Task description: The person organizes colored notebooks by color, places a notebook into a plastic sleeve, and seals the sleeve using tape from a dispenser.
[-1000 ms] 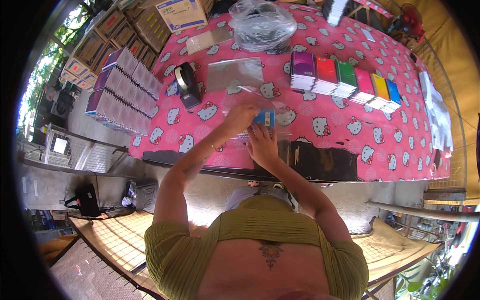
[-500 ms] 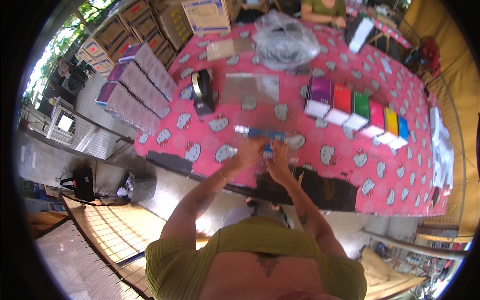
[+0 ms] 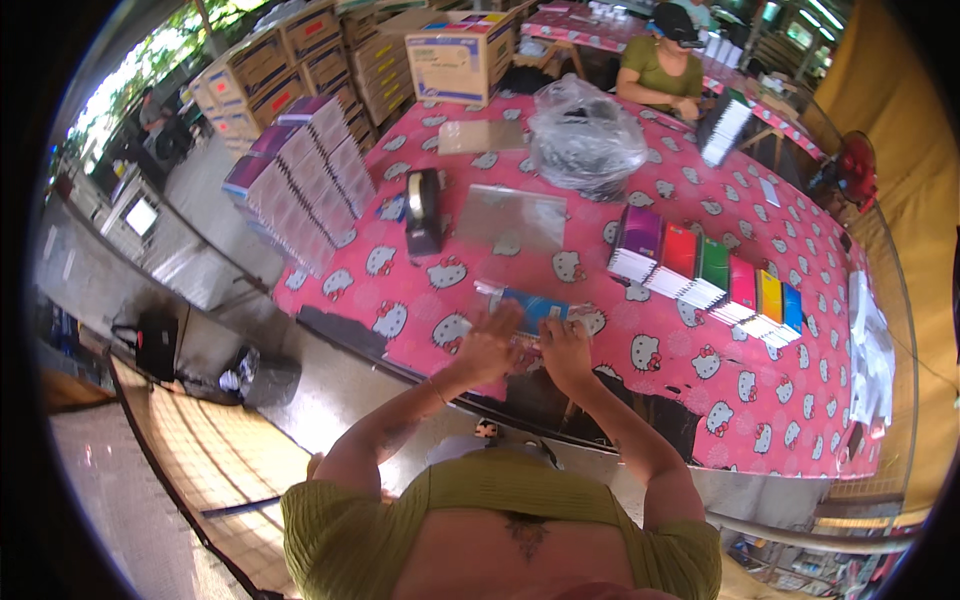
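A small blue notebook [image 3: 540, 308] in clear plastic film lies on the table near its front edge. My left hand [image 3: 490, 345] is at its left part, fingers stretched out and slightly blurred, palm down. At the notebook's right end, my right hand [image 3: 566, 352] grips it with bent fingers on top; the thumb is partly hidden. Loose clear film sticks out past the notebook's left end. Beyond it lies a flat stack of clear plastic sleeves [image 3: 512, 218], with a black tape dispenser [image 3: 422, 212] to the left.
Rows of notebooks in several colours [image 3: 705, 270] stand to the right. Wrapped notebook stacks [image 3: 300, 185] rise at the left edge. A crumpled plastic bag [image 3: 585, 135] and a carton [image 3: 460, 65] sit at the back. Across the table sits another person [image 3: 662, 70].
My view has tilted up, showing more of the far side. My hands have moved apart: the left fingers, bunched over the notebook before, now stretch out at its left part.
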The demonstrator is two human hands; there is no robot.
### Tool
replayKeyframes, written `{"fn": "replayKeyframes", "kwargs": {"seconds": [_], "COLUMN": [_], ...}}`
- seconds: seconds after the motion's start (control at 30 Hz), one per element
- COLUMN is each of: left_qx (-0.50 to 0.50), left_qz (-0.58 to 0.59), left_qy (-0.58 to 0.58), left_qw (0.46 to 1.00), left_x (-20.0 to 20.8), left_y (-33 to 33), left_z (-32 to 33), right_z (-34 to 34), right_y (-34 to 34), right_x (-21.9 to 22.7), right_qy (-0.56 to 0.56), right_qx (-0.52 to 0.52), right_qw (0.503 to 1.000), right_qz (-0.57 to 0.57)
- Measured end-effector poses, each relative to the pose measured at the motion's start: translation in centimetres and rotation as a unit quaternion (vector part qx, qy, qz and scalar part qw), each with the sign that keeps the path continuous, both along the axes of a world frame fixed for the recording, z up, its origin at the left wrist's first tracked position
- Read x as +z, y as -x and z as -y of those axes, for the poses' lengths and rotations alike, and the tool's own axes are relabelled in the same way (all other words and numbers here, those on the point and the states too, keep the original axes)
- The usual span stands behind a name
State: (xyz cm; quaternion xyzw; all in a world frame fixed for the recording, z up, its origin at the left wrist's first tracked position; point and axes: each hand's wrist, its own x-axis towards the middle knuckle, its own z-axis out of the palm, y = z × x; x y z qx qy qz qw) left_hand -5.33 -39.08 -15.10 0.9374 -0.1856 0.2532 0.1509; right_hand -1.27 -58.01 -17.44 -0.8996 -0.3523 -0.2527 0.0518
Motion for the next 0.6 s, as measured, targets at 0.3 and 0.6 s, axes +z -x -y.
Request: {"fn": "replayKeyframes", "kwargs": {"seconds": [0.3, 0.6], "left_qx": [0.287, 0.175], "left_qz": [-0.043, -0.149], "left_qy": [0.446, 0.765], "left_qw": [0.847, 0.602], "left_x": [-0.6, -4.0], "left_y": [-12.3, -13.1], "left_z": [-20.0, -19.9], "right_z": [0.3, 0.8], "right_y": [0.5, 0.6], "right_x": [0.0, -0.1], "right_qy": [-0.010, -0.028], "right_qx": [0.006, -0.015], "right_qw": [0.999, 0.997], "right_qz": [-0.046, -0.064]}}
